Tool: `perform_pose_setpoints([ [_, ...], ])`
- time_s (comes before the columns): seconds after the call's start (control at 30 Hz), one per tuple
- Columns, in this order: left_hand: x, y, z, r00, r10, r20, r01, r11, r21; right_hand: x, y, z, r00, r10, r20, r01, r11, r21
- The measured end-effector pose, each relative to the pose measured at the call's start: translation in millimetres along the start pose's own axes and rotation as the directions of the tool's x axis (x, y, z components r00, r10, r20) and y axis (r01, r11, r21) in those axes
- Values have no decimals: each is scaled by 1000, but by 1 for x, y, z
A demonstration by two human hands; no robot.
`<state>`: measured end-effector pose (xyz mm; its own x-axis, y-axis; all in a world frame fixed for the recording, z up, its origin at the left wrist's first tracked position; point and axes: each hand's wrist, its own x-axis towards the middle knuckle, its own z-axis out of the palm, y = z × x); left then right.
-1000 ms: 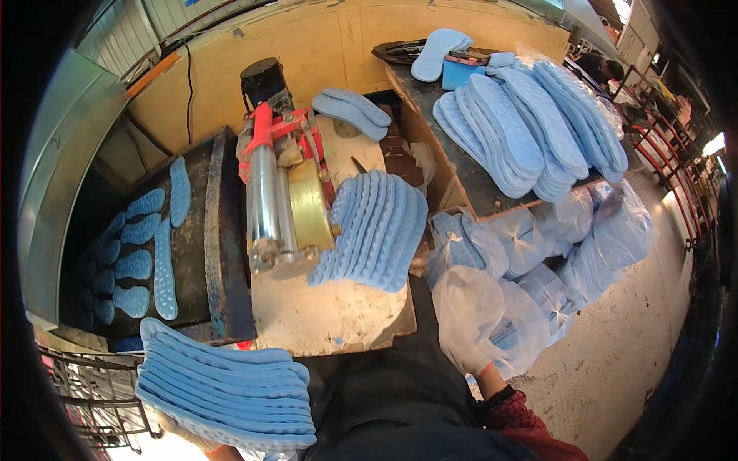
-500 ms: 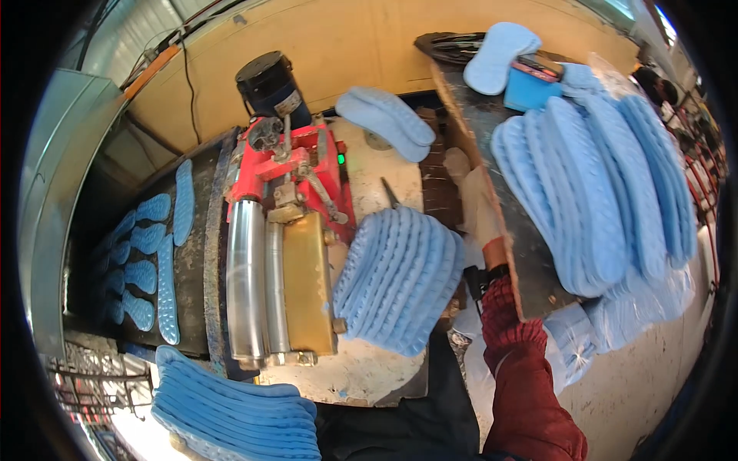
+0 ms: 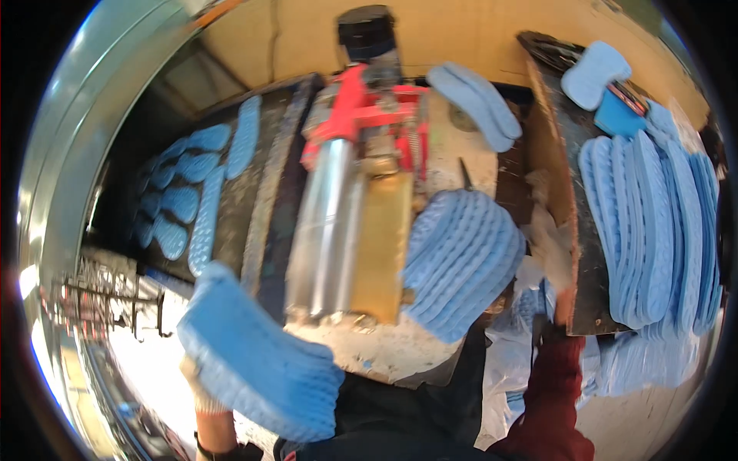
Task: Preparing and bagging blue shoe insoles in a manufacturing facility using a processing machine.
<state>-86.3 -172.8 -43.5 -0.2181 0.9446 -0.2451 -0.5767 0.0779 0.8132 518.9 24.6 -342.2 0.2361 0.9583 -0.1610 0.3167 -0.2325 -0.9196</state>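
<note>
My left hand (image 3: 201, 386), in a pale glove, grips a stack of blue dimpled foam insoles (image 3: 257, 361) from its outer side, at the lower left. Most of its fingers are hidden behind the stack. My right arm in a dark red sleeve (image 3: 555, 376) reaches toward the gap beside the right-hand table; the hand and its fingers cannot be made out. Another tilted stack of blue insoles (image 3: 465, 265) rests on the worn bench, right of the roller machine (image 3: 327, 223) with its red frame, steel roller and brass-coloured plate.
Loose insoles lie on a dark surface (image 3: 265, 161) at left. Two more insoles (image 3: 477, 104) sit behind the bench stack. On the right table (image 3: 592, 311) stand long rows of insoles (image 3: 634, 230), with a blue box (image 3: 619, 115) behind. Clear plastic bags (image 3: 607, 369) hang below.
The view has swung left, so things sit further right. The left stack has risen and tilted, and my left hand now shows on it. My right forearm has drawn back toward me.
</note>
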Motion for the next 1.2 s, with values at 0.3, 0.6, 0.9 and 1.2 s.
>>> perform_pose_setpoints([
  [0.3, 23, -9, 49, 977, -189, 94, 188, 982, 25, -48, -22, 16, 839, -498, 219, 511, 583, -632],
  [0.6, -7, -19, 29, 988, -109, 113, 112, 993, -22, 10, -146, 34, 569, -821, 37, 682, 446, -580],
  [0.9, 11, -18, 13, 992, -76, -99, 72, 996, -51, 114, -48, 39, 672, -740, 22, 468, 402, -787],
  [1.2, 26, -25, 13, 992, -109, -63, 114, 990, 79, 87, -13, 23, 846, -400, 353, 460, 214, -862],
])
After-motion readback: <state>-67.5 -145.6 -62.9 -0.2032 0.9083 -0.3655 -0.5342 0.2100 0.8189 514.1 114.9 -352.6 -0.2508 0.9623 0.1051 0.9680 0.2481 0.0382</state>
